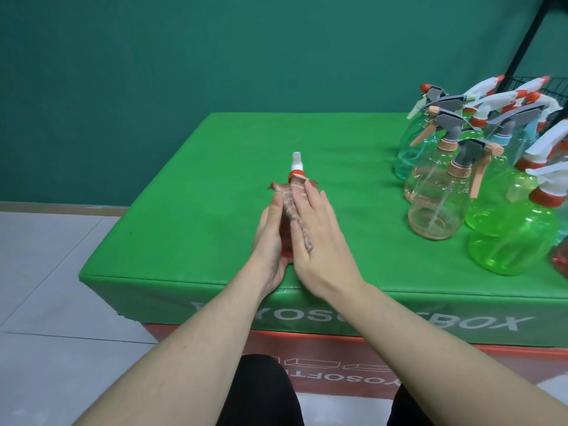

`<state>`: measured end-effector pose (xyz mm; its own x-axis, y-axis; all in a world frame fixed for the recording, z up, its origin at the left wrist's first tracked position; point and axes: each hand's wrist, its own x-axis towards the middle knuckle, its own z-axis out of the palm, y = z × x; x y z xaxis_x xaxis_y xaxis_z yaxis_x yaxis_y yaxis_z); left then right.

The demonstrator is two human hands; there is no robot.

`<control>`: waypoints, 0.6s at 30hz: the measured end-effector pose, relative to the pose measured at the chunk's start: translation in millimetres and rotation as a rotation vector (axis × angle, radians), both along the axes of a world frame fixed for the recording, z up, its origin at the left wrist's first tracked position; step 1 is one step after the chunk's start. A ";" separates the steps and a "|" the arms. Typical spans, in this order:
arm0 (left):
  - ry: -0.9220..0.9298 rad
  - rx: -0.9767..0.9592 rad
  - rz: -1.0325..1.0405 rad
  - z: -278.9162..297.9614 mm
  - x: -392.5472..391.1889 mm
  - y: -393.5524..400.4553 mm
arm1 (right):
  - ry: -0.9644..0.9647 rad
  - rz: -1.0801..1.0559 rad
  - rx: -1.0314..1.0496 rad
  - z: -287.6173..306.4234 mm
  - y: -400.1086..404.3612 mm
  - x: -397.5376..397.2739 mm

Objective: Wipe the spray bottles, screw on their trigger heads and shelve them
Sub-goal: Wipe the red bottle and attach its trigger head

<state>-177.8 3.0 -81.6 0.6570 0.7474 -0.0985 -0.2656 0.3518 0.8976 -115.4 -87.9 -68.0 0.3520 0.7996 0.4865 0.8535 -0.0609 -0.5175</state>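
Bottle (284,238): red, lying tilted between both hands over the near middle of the green box (190,229), neck pointing away, white-and-orange head (297,164) already sitting on it.
Left hand (269,241): cupping it from below, fingers curling around the body.
Right hand (316,229): pressing a brownish cloth (289,195) onto it, fingers straight and close together.
Handling: probably light, thin, slick plastic that dents; gripping the waist or neck is looking safest.
Others (479,167): standing together at right.
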 end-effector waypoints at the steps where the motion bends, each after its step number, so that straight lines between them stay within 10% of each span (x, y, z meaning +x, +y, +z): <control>1: -0.005 -0.016 0.004 -1.8 0.8 1.7 | -0.022 0.011 -0.016 -6.2 -5.2 -1.3; 18: -0.052 -0.248 -0.108 1.6 -4.9 4.9 | -0.238 0.095 -0.042 -21.0 -33.7 -7.7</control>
